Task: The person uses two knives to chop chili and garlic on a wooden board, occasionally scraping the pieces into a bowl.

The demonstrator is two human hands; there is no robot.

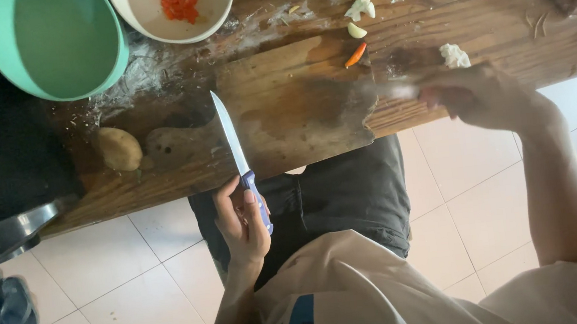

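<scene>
- Left hand (pixel 243 221) grips the purple handle of my knife (pixel 239 157), fingers wrapped round it, with the blade pointing up over the cutting board (pixel 282 105) and away from my lap, so the edge stays clear of me.
- My right hand (pixel 473 94) is blurred at the table's (pixel 475 18) near edge beside the board; I cannot tell whether it is closed on anything or loose.
- Just beyond that hand lies a white garlic piece (pixel 455 56), with more garlic cloves (pixel 360 9) and an orange chilli (pixel 356 54) at the board's far corner, within easy reach.
- A white bowl (pixel 213 11) of chopped red bits sits behind the board, between two green bowls (pixel 54 44).
- One potato (pixel 120 148) rests left of the board's handle.
</scene>
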